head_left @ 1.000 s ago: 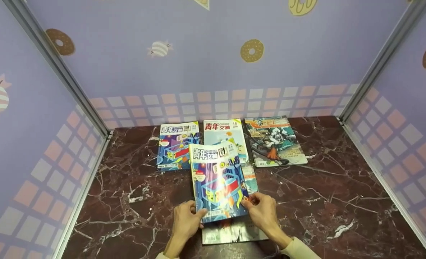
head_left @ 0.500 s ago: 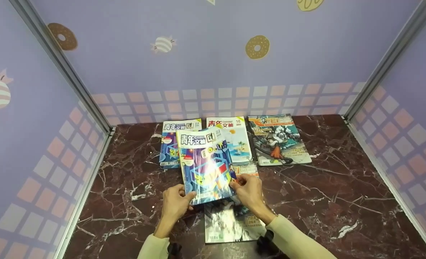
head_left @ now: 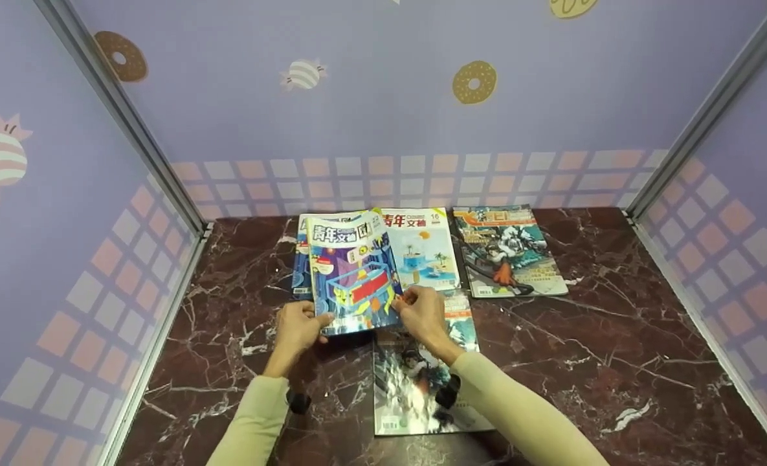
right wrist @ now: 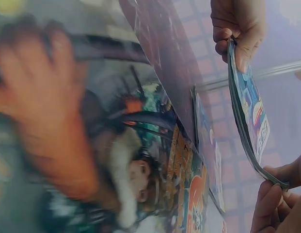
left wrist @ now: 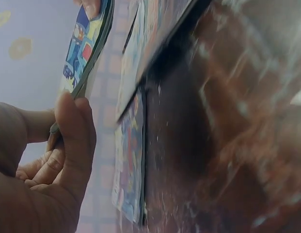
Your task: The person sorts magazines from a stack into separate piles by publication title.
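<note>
A blue-and-purple magazine (head_left: 357, 275) with a white title band is held tilted above the table, bowed slightly in the right wrist view. My left hand (head_left: 298, 329) pinches its lower left corner between thumb and fingers. At the lower right corner, my right hand (head_left: 424, 316) grips it with the thumb on the cover. Behind and under it lies another magazine (head_left: 301, 268) at the back left, mostly hidden. Next to that, partly covered, lies a white-topped magazine (head_left: 428, 249) with a beach picture. A glossy magazine (head_left: 409, 388) lies nearer, below my right forearm.
A dark teal magazine (head_left: 509, 252) with an orange title lies at the right end of the back row. The dark red marbled table (head_left: 584, 362) is bounded by a lilac back wall (head_left: 383, 116) and side panels with metal corner posts.
Both hands have carried the blue-and-purple magazine away from me and to the left, off the near glossy magazine and over the back-left one. The other magazines stay on the table.
</note>
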The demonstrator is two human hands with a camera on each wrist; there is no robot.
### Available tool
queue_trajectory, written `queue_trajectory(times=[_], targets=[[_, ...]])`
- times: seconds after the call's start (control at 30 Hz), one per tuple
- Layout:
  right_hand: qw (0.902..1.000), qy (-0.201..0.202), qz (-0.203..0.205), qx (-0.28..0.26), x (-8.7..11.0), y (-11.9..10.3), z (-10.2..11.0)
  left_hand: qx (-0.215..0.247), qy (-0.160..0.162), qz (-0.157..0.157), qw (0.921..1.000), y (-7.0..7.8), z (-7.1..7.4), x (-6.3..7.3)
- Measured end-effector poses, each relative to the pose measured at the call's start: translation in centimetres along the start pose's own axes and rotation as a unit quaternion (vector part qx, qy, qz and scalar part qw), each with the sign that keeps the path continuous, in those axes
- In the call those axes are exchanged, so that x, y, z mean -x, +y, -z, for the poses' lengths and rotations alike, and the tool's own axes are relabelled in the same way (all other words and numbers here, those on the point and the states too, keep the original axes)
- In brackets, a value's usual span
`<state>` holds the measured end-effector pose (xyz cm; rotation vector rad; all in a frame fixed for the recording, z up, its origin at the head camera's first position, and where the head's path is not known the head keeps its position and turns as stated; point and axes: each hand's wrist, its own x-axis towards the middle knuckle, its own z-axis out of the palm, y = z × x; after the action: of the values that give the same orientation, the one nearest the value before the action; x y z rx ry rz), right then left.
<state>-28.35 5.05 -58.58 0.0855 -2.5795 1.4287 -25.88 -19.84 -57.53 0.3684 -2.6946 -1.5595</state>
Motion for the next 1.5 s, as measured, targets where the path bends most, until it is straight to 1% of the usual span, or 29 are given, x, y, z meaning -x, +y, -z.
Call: queue_trajectory(times=[0.1, 0.2, 0.3, 0.37, 0.47, 0.5, 0.53, 0.6, 0.7, 0.73, 0.77, 0.9, 0.93, 0.97, 1.07, 1.17, 1.2, 1.3, 1.4, 1.43, 1.5], targets=[[1.0, 0.002, 0.0, 0.009, -1.1, -0.2, -1.0, -0.003, -0.006, 0.021, 0.9998, -0.1, 0.5, -1.6], [0.9998, 0.01, -0.008, 0.013, -2.2, -0.4, -1.9, -0.004, -0.012, 0.032, 0.9994, 0.1, 1.0, -2.9], [0.9995, 0.02, -0.011, 0.02, -3.2, -0.6, -3.1, 0.004, -0.009, 0.043, 0.999, 0.0, 1.3, -4.1], [0.9993, 0.023, -0.014, 0.025, -3.8, -0.7, -3.9, 0.009, 0.002, 0.051, 0.9987, -0.1, 1.5, -4.8], [0.9994, 0.026, -0.008, 0.022, -5.0, -0.4, -5.1, 0.013, 0.02, 0.062, 0.9978, -0.4, 1.6, -5.8], [0.9994, 0.028, 0.0, 0.018, -5.8, 0.7, -6.0, 0.015, 0.024, 0.065, 0.9975, -0.4, 1.6, -6.2], [0.9993, 0.032, -0.001, 0.019, -6.4, 1.2, -6.6, 0.015, 0.031, 0.067, 0.9972, -0.4, 1.5, -6.6], [0.9992, 0.039, -0.005, 0.012, -7.8, 2.6, -7.8, 0.015, 0.045, 0.068, 0.9965, -0.4, 1.4, -7.4], [0.9988, 0.041, -0.015, 0.021, -9.8, 4.7, -9.8, 0.01, 0.068, 0.065, 0.9955, -0.6, 1.2, -8.5], [0.9987, 0.036, -0.027, 0.024, -10.1, 4.3, -9.9, 0.003, 0.076, 0.063, 0.9951, -0.7, 1.1, -8.8], [0.9988, 0.03, -0.029, 0.026, -10.4, 4.7, -10.4, -0.003, 0.08, 0.063, 0.9948, -0.8, 1.1, -9.0], [0.9984, 0.012, -0.03, 0.047, -10.4, 5.0, -11.3, -0.031, 0.087, 0.059, 0.994, -1.7, 0.8, -9.7], [0.9984, 0.009, -0.029, 0.049, -10.3, 4.9, -11.4, -0.037, 0.088, 0.056, 0.9938, -2.0, 0.7, -9.9], [0.9981, 0.004, -0.03, 0.054, -10.1, 4.9, -11.5, -0.041, 0.093, 0.046, 0.9938, -2.7, 0.6, -10.3], [0.9971, -0.01, -0.028, 0.07, -10.0, 5.0, -12.0, -0.057, 0.103, 0.037, 0.9923, -3.5, 0.4, -10.8], [0.9942, -0.032, -0.031, 0.098, -10.0, 5.2, -12.4, -0.077, 0.109, 0.032, 0.9905, -6.1, -0.5, -12.7], [0.9928, -0.04, -0.035, 0.108, -10.1, 5.3, -12.5, -0.08, 0.11, 0.042, 0.9897, -6.1, -0.7, -12.8], [0.9872, -0.06, -0.039, 0.142, -10.4, 5.4, -12.8, -0.084, 0.118, 0.052, 0.9881, -6.1, -0.9, -13.0], [0.9836, -0.066, -0.036, 0.164, -11.0, 5.3, -13.0, -0.081, 0.138, 0.057, 0.9855, -3.9, -0.5, -11.5], [0.9833, -0.065, -0.033, 0.166, -11.1, 5.3, -13.1, -0.081, 0.141, 0.056, 0.9851, -3.3, -0.4, -11.1], [0.9837, -0.064, -0.035, 0.164, -11.3, 5.3, -13.2, -0.09, 0.143, 0.053, 0.9841, -3.2, -0.5, -10.9]])
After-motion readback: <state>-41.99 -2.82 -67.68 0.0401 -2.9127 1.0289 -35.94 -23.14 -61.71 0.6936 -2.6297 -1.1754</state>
